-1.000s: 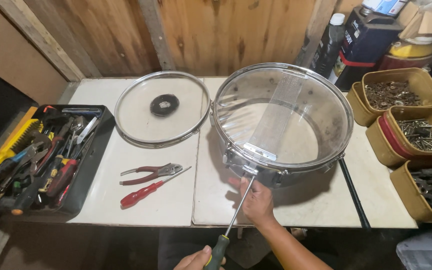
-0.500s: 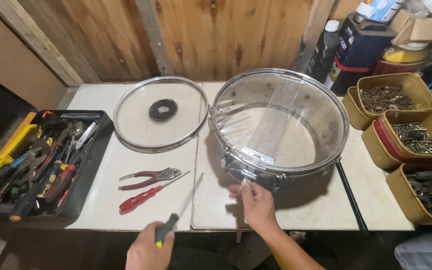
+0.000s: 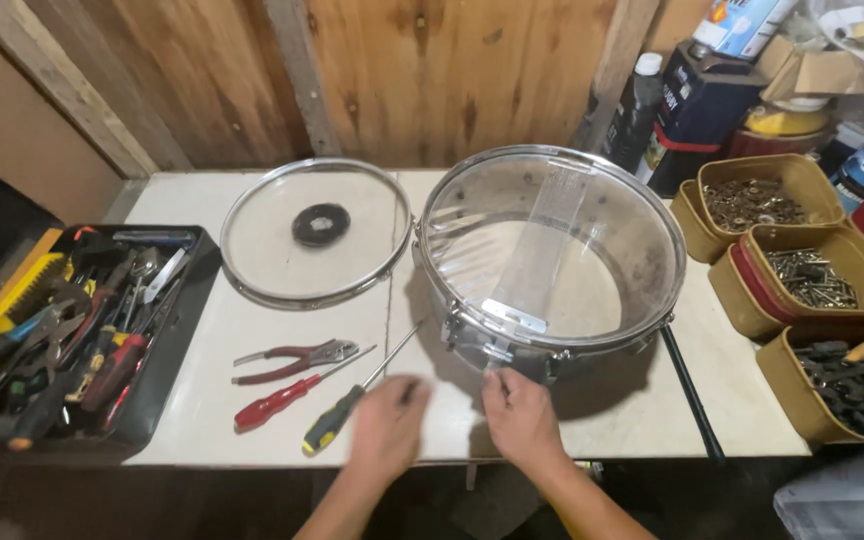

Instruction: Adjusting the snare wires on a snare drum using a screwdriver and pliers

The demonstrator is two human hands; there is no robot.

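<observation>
Snare drum point(image 3: 552, 262) upright near table point(image 3: 252, 310) front edge. Right hand point(image 3: 520, 415) loosely open, empty, fingertips at drum's lug. Left hand point(image 3: 387, 425) open, empty, just beside yellow-handled screwdriver point(image 3: 347, 410) lying flat.

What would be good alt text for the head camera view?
Two bare hands, left hand and right hand, rest empty on a white table before a metal snare drum; a yellow-and-black screwdriver lies beside the left hand.

The left hand point(image 3: 384, 425) has laid the yellow-handled screwdriver point(image 3: 352, 397) on the table and let go
</observation>
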